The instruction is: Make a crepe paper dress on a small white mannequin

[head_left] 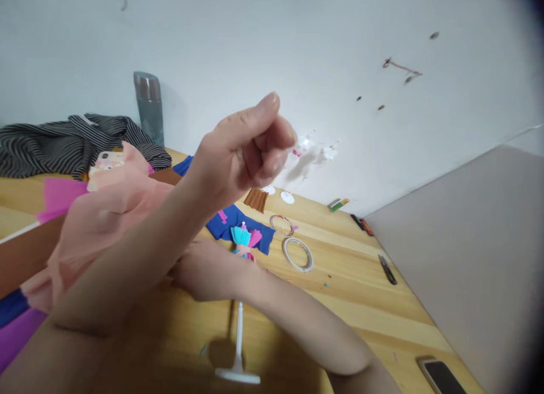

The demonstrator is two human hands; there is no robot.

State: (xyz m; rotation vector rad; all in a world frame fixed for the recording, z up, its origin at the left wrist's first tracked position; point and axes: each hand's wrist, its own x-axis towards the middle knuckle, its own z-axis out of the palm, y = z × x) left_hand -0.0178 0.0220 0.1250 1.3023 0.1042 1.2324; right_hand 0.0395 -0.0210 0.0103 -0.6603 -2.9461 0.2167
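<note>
My left hand point(250, 147) is raised in front of the wall, its fingers curled in and its thumb lying over them. Nothing shows between its fingers. Below it, my right arm crosses behind my left forearm, and my right hand point(208, 272) shows only its back; its fingers are hidden. Behind the right hand stands a white rod on a round base point(238, 376). Above that hand is a small ruffled paper piece point(241, 237) in turquoise and pink. Left of my forearm lies crumpled peach crepe paper point(114, 207), over brown, blue and purple sheets.
On the wooden table are a tape roll point(298, 254), a beaded ring point(282, 225), blue paper point(266, 235), brown pleated paper point(256, 200), a utility knife point(387, 269) and a phone point(442, 376). A flask point(149, 107) and striped cloth point(63, 147) stand near the wall.
</note>
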